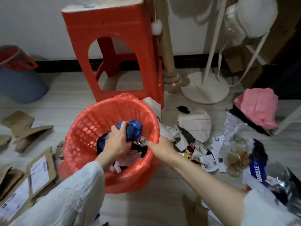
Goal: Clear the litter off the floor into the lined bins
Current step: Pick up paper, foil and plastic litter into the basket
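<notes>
A red mesh bin lined with a red plastic bag stands on the floor in the middle of the view. Inside it, my left hand grips a crumpled blue plastic bag on top of paper scraps and dark wrappers. My right hand holds the bin's right rim, its fingers curled over the liner. Torn paper and foil wrappers lie scattered on the floor just right of the bin.
A red plastic stool stands behind the bin. A blue bin with a red liner is at far left. Cardboard pieces lie left, a pink bag and more litter right, a white stand base behind.
</notes>
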A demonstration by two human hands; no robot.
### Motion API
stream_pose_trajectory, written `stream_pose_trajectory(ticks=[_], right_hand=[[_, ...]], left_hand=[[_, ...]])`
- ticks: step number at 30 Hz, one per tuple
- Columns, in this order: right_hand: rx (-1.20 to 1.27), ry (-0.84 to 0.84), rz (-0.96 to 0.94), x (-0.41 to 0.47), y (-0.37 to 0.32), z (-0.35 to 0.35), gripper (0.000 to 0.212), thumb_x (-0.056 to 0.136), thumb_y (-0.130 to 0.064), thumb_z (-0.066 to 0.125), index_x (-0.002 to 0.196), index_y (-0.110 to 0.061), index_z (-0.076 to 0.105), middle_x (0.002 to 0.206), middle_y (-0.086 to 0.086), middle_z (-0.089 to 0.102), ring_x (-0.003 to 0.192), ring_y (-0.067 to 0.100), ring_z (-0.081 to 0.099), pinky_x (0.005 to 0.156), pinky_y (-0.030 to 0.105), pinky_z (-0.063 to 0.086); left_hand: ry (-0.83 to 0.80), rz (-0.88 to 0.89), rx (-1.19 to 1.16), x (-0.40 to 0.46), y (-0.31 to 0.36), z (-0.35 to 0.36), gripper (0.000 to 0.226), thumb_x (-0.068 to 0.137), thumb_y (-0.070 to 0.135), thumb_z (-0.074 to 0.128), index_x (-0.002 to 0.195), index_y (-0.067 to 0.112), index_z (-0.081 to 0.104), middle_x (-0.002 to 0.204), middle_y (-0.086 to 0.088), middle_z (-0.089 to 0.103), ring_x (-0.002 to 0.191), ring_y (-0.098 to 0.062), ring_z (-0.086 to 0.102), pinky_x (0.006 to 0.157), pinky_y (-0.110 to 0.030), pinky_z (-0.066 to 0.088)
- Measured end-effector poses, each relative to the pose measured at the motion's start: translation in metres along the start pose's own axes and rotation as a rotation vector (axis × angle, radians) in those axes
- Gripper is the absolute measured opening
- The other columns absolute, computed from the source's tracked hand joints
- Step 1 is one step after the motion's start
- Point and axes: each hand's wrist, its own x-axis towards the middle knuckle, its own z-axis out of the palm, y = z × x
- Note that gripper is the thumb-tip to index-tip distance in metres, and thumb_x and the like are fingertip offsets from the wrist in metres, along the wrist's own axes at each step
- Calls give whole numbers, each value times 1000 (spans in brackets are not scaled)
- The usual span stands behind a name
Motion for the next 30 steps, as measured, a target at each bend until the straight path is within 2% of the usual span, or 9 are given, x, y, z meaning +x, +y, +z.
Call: stream_pose_trajectory(ticks=[4,6,13,17,20,22,24,28,30], right_hand=[[133,28,-8,-10,-9,-14,15,84,-24,52,74,-15,59,77,7,62,81,30,64,73,39,54],[57,76,-65,-26,-13,-36,21,83,-20,50,62,-17,50,67,4,57,69,24,60,61,29,48],[-50,101,56,-80,17,-89,23,83,-18,51,61,-14,52,64,6,56,67,25,58,61,29,44],[-51,83,132,-91,56,-92,31,84,-14,49,53,-18,42,60,2,51,65,22,53,61,29,39],[-41,111,125,-85,69,-86,29,85,-14,47,57,-18,44,60,0,52,59,17,51,57,28,40],[-47,164,91,-78,72,-79,28,85,-15,47,58,-17,44,58,0,50,56,16,49,56,29,38],[-86,224,66,-74,73,-71,22,86,-18,46,64,-14,45,61,1,51,60,19,50,60,31,40],[-151,331,36,-77,75,-61,12,89,-25,42,94,-17,51,77,1,61,74,23,59,72,37,50],[-179,358,12,-78,75,-59,16,90,-26,40,104,-20,48,80,2,63,75,24,60,73,39,51]], left_hand=[[-9,36,92,-4,1,-14,63,78,11,58,134,25,33,112,-17,37,99,-46,51,86,-51,46],[-92,73,192,-14,11,-24,65,79,10,56,136,28,30,116,-16,35,106,-44,47,87,-51,44],[-362,257,404,-73,67,16,76,79,17,60,140,30,17,129,-12,30,117,-37,40,88,-50,41],[-228,476,660,-84,79,49,91,40,31,87,121,27,47,105,-17,60,88,-34,60,76,-52,46],[-263,525,688,-70,59,87,74,82,38,61,144,28,22,143,-25,31,129,-38,35,105,-56,24],[-316,366,544,-64,49,100,85,80,53,58,146,29,10,147,-25,25,131,-40,34,106,-54,29],[-507,223,368,-57,39,111,78,88,51,44,148,33,-3,156,-17,4,141,-39,12,113,-51,13],[-683,216,348,-52,21,134,80,80,60,2,149,20,-7,156,-14,-16,143,-37,-10,116,-50,-3],[-692,180,356,-54,21,139,74,89,56,10,147,18,-15,156,-12,-17,144,-35,-9,117,-47,1]])
